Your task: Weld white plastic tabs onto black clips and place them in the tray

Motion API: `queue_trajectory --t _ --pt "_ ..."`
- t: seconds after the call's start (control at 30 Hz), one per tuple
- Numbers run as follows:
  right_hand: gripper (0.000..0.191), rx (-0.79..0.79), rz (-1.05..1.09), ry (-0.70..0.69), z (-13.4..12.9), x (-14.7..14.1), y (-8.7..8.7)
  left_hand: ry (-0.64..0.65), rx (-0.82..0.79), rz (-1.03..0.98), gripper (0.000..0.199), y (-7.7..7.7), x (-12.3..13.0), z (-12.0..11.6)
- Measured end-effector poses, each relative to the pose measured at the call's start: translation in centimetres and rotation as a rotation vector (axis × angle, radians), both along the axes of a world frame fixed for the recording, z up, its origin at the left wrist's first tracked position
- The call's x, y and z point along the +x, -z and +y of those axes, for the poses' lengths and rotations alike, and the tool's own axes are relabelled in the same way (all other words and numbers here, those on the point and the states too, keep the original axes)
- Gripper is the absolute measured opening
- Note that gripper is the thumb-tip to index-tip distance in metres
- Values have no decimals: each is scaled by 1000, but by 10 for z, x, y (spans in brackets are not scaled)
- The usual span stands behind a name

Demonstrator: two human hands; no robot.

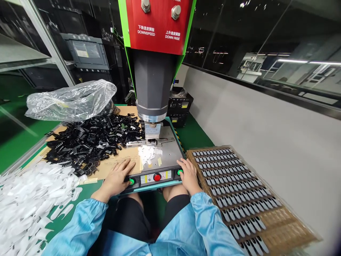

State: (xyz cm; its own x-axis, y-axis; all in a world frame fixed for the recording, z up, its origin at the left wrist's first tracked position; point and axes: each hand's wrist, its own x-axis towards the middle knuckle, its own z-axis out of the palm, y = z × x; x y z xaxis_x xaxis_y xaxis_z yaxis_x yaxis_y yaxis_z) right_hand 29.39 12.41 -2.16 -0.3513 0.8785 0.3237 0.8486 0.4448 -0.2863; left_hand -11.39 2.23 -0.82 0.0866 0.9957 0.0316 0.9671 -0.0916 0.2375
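Observation:
My left hand (117,177) lies at the left end of the machine's front panel, fingers stretched out over the cardboard and the thumb at a green button (131,181). At the panel's right end, my right hand (188,174) rests with spread fingers, its thumb on the other green button (180,172). Neither hand holds anything. Between them sits a red button (157,176). Behind the panel, small white plastic pieces (147,153) lie heaped on the metal base plate (172,153). The press head (152,131) is down over a metal fixture (135,143).
Left of the machine lies a big pile of black plastic parts (96,138), with a clear plastic bag (71,101) behind. White pieces (34,199) are heaped at the near left. On the right, a brown tray (282,227) holds rows of grey parts (234,193).

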Motion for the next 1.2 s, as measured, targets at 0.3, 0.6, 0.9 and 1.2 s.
queue_trajectory --t 0.3,0.6,0.9,1.2 --pt "71 -11 65 30 -5 -6 -1 -11 31 -33 89 5 0 -2" --pt "46 50 167 54 4 -25 -6 -8 78 -70 85 8 -2 -2" --pt "25 30 337 -41 42 -71 -17 -23 117 -146 72 -1 1 -3" --pt "33 -188 624 -87 102 -142 -25 -165 232 -578 56 -25 12 85"
